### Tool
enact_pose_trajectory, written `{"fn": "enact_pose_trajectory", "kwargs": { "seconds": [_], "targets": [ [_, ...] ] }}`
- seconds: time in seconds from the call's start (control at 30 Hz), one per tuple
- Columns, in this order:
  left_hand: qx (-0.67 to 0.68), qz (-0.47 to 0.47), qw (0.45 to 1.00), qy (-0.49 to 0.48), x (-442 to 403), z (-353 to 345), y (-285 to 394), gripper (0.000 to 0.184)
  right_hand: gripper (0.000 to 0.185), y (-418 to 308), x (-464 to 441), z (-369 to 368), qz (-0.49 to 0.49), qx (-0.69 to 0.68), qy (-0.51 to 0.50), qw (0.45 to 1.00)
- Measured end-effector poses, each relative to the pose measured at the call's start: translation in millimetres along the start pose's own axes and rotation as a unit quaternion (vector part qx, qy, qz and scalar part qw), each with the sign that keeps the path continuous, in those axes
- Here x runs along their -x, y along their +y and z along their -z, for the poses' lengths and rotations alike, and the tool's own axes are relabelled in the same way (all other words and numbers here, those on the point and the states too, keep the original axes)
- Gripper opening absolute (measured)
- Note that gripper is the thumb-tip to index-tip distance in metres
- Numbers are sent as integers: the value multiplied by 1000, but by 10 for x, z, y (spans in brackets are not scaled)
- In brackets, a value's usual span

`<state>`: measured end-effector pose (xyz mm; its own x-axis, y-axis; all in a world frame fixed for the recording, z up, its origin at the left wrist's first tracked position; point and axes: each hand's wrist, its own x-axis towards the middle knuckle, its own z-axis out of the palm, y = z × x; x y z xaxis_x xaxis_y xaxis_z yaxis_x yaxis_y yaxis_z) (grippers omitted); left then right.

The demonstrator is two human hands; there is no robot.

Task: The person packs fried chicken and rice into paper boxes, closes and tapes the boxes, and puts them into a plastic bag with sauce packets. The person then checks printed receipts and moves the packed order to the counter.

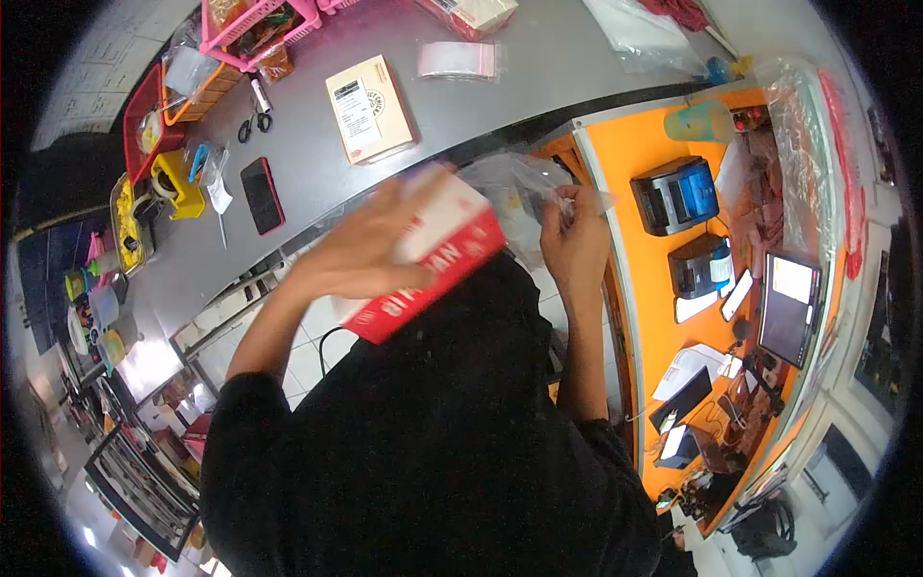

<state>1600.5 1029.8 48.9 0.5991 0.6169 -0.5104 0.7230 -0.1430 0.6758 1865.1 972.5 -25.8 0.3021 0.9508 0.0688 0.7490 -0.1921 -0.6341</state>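
Observation:
A red and white box (452, 252) with white lettering is tilted in front of the person's black shirt. My left hand (370, 240) lies over its upper side, gripping it, slightly blurred. To the right, my right hand (574, 234) pinches the edge of a clear plastic bag (519, 192). The bag's mouth is beside the box's right end; whether the box touches it I cannot tell. Beyond the hands, a cream box (375, 111) with a white label lies on the grey table (298, 115).
Black scissors (254, 125), a phone (262, 196) and a yellow tape dispenser (178, 185) lie at the left of the grey table, near coloured baskets (144, 125). On the orange counter (649, 317) at right stand two black printers (675, 195) and a monitor (789, 308).

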Motion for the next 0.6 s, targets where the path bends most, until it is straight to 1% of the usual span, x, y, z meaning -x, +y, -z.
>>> {"fn": "enact_pose_trajectory", "kwargs": {
  "seconds": [0.03, 0.07, 0.17, 0.2, 0.23, 0.27, 0.3, 0.37, 0.4, 0.43, 0.47, 0.53, 0.6],
  "targets": [
    [25, -14, 998, -64, -102, -86, 110, 110, 17, -65, 8, 83, 8, -8, -15, 1000],
    [37, -21, 995, -89, -213, -206, 164, 107, 16, -95, 29, 170, 29, -22, -29, 999],
    [3, -20, 999, -36, -658, -611, 79, 108, 18, -114, 220, 505, 124, -50, -12, 991],
    [102, 16, 995, -14, -772, -679, 89, 96, 20, -74, 294, 561, 157, -56, 0, 986],
    [200, 52, 978, 8, -860, -743, 101, 85, 22, -15, 389, 594, 188, -65, 10, 980],
    [286, 66, 955, 39, -956, -835, 82, 75, 24, 49, 468, 607, 219, -74, 21, 973],
    [369, 75, 923, 73, -1053, -928, 62, 66, 26, 133, 536, 569, 149, -40, -10, 988],
    [505, 40, 849, 151, -1276, -1108, 20, 51, 29, 329, 639, 456, 9, 36, -68, 997],
    [532, 32, 829, 172, -1328, -1149, 76, 61, 34, 381, 673, 477, -12, 12, -81, 997],
    [557, 22, 807, 192, -1379, -1192, 132, 75, 34, 388, 680, 511, 46, -22, -47, 998],
    [522, -11, 816, 250, -1515, -1350, 61, 76, 35, 347, 704, 528, 102, -58, -13, 993],
    [449, -17, 838, 310, -1458, -1497, 246, 80, 37, 379, 800, 563, 169, -130, 35, 976],
    [421, -15, 849, 320, -1397, -1539, 332, 87, 37, 514, 702, 548, 138, -161, 54, 976]
  ]
}}
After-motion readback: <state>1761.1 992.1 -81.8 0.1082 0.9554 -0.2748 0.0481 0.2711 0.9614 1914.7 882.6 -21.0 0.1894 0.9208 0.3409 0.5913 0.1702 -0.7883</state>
